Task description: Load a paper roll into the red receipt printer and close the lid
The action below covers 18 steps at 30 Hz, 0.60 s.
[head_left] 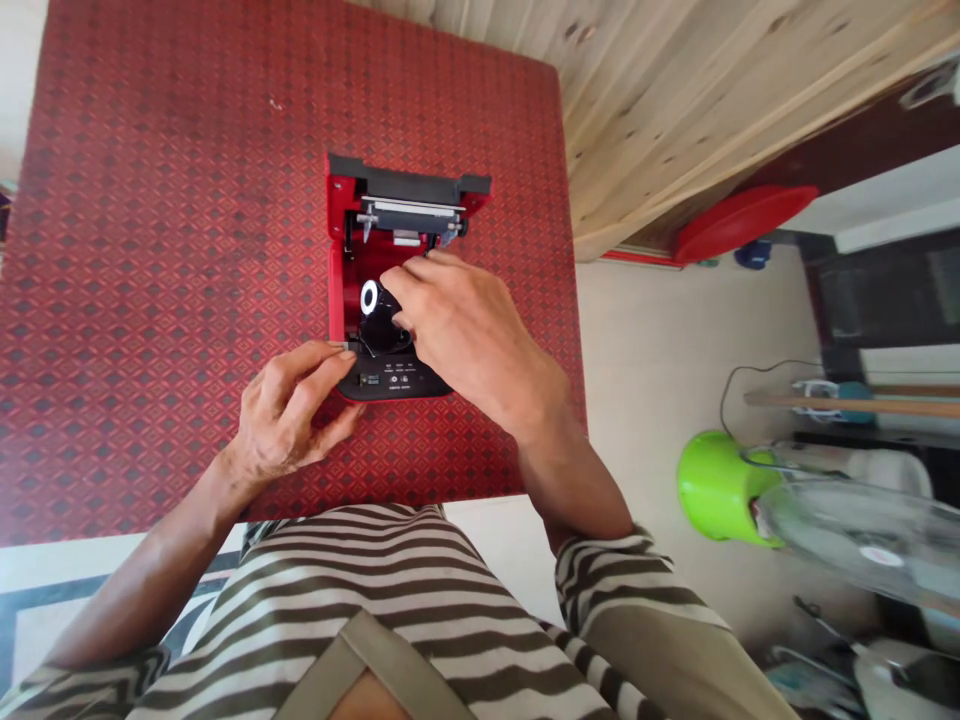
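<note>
A small red and black printer [341, 270] stands open on the red patterned tablecloth [150, 250], its lid [409, 185] tipped back. Inside its red bay sits a black roll with a white core [370, 298]. My right hand [465, 335] reaches into the bay from the right, fingers curled round the black roll. My left hand [289, 415] is at the printer's front left corner, thumb and fingertips pinched on a thin pale strip end [339, 345] at the black front panel [390, 380].
The table's right edge [571, 300] drops to a pale floor. A green bucket [716, 485], a fan guard [862, 540] and a red dish [739, 220] lie to the right. A wooden plank wall [712, 90] is behind.
</note>
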Tool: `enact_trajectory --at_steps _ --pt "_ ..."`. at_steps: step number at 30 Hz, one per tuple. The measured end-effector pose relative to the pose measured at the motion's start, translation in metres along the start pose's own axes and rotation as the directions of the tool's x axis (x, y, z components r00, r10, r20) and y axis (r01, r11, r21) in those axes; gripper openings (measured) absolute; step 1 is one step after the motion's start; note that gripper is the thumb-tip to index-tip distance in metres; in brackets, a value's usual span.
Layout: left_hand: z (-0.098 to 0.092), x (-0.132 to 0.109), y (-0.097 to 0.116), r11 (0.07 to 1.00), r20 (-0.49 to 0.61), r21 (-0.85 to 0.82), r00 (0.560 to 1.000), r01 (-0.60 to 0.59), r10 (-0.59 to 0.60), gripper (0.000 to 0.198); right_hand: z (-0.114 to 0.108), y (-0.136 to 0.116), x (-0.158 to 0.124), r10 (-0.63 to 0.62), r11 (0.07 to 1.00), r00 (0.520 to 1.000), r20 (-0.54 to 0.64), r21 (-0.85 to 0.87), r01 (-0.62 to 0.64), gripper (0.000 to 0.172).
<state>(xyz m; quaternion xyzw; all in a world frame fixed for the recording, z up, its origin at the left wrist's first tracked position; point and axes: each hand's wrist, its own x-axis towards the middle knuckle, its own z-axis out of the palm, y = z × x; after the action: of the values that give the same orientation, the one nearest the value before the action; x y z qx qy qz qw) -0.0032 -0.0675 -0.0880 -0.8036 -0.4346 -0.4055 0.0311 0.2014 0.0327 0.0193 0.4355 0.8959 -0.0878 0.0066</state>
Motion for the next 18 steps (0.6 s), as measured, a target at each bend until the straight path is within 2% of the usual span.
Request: enact_trajectory --at_steps 5,10,14,18 --pt "-0.002 0.002 0.003 1.0 0.01 0.024 1.0 -0.004 0.003 0.069 -0.005 -0.011 0.016 0.092 0.989 0.98 0.177 -0.134 -0.068 0.034" --pt "-0.002 0.001 0.003 1.0 0.025 0.013 1.0 -0.001 0.001 0.072 -0.002 -0.005 0.026 0.033 0.988 0.966 0.258 -0.156 0.008 0.039" --pt "-0.002 0.002 0.003 1.0 0.023 -0.007 1.0 -0.014 0.014 0.072 0.005 -0.001 0.032 0.042 0.994 0.964 0.263 -0.108 -0.014 0.034" --pt "-0.002 0.003 0.003 1.0 0.024 0.005 1.0 -0.004 0.004 0.068 0.013 0.005 0.027 0.049 0.999 0.986 0.158 -0.025 -0.045 0.027"
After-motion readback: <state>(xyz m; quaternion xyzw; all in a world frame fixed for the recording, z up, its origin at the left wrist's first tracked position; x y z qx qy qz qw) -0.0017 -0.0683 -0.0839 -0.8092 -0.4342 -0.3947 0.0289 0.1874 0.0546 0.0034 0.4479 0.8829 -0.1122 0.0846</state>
